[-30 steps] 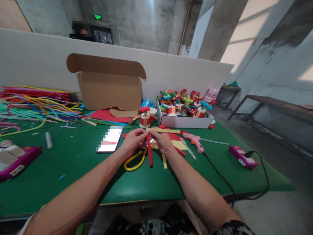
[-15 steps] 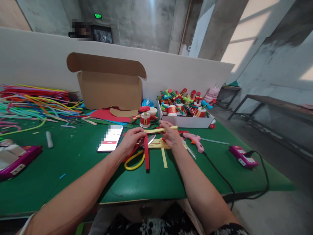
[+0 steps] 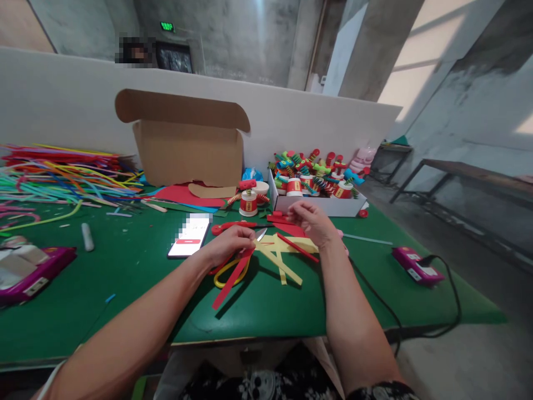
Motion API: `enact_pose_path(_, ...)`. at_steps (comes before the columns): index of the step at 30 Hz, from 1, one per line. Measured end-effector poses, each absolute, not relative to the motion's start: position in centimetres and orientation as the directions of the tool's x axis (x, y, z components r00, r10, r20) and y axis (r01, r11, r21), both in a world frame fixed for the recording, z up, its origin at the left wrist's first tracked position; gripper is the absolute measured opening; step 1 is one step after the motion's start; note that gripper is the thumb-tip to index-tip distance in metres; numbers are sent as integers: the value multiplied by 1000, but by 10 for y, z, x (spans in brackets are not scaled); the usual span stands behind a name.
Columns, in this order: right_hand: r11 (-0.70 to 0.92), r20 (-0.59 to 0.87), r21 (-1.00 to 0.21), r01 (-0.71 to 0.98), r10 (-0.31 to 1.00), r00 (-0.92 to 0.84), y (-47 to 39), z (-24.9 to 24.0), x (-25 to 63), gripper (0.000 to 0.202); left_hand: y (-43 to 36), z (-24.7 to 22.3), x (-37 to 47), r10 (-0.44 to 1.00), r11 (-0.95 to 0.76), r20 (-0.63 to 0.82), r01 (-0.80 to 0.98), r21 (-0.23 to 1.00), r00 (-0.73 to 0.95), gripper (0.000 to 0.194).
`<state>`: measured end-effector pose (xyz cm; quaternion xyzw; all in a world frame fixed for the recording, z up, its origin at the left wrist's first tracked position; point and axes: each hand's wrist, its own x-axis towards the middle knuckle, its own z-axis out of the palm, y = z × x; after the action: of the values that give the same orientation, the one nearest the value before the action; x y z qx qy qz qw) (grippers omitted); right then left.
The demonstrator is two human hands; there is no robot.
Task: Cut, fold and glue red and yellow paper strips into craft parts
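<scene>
Your right hand (image 3: 308, 220) has let go of the yellow strip (image 3: 281, 265) and lifted beside the white box (image 3: 341, 208), its fingers curled loosely; you can't tell from here whether anything is between them. Your left hand (image 3: 234, 243) stays pinched tight on the ends where that strip meets the red strip (image 3: 232, 282), so the pair likely depends on that pinch alone. Both strips now splay toward you, yellow slanting right, red crossing the yellow handle loop (image 3: 216, 279), where it could snag. Their free ends stop well short of the near table edge (image 3: 233, 341), leaving green tabletop for turning them. Leftward, the phone (image 3: 189, 239) sits near your left wrist; ahead, the box wall limits your right hand.
</scene>
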<state>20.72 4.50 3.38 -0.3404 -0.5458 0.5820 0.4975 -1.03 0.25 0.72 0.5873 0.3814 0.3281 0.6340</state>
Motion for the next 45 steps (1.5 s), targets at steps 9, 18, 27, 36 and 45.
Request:
enact_pose_path(9,122,-38,-970,209,776,-629,35,9,163,36,4,6,-9,861,105,-126,72,992,493,11)
enact_pose_path(18,116,-27,-974,197,796,-604,37,11,168,32,7,0,-8,904,109,-136,90,990,405,18)
enact_pose_path(27,102,22,-982,160,899,-438,41,3,161,24,8,0,-7,944,62,-77,54,997,320,19)
enact_pose_path(36,108,38,-988,110,863,-503,42,1,161,26,9,3,-10,955,-57,-1,187,981,296,20)
enact_pose_path(45,109,41,-981,158,923,-384,41,1,158,28,11,0,-10,964,-19,-28,173,985,264,27)
